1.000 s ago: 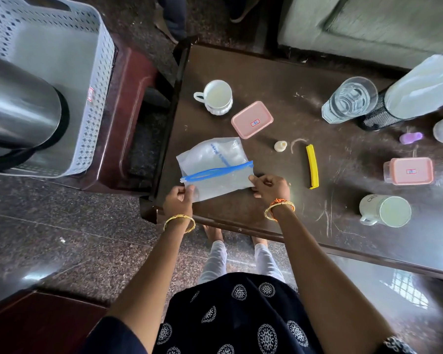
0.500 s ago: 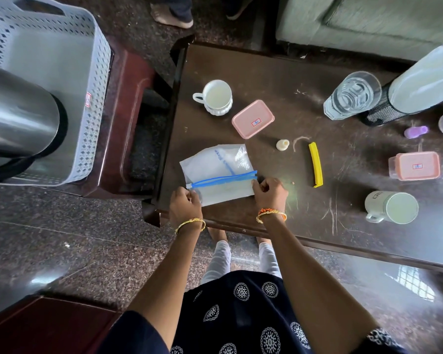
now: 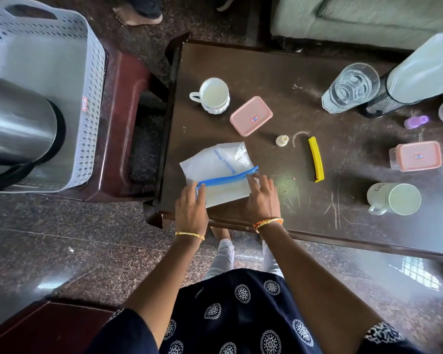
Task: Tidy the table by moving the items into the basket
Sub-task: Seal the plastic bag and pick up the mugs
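A clear plastic zip bag (image 3: pixel 220 162) with a blue seal strip lies near the front left corner of the dark table (image 3: pixel 266 72). My left hand (image 3: pixel 191 205) rests on the bag's left end, fingers on the blue strip. My right hand (image 3: pixel 261 200) presses the bag's right end, fingertips at the strip's right tip. The white perforated basket (image 3: pixel 92 98) stands to the left on a maroon stool, with a steel kettle (image 3: pixel 18 129) inside it.
On the table: a white cup (image 3: pixel 214 95), a pink lid (image 3: pixel 251 115), a small cream cap (image 3: pixel 281 140), a yellow clip (image 3: pixel 315 159), a pink-lidded box (image 3: pixel 417 155), a white mug (image 3: pixel 394 199), a glass (image 3: pixel 351 88), a mesh-based bottle (image 3: pixel 414 77), a purple piece (image 3: pixel 416 121). Someone's bare foot (image 3: pixel 138 16) stands beyond.
The bag has been folded down smaller and pulled slightly toward the table's front edge. Both hands have slid inward along the blue strip and flattened on it.
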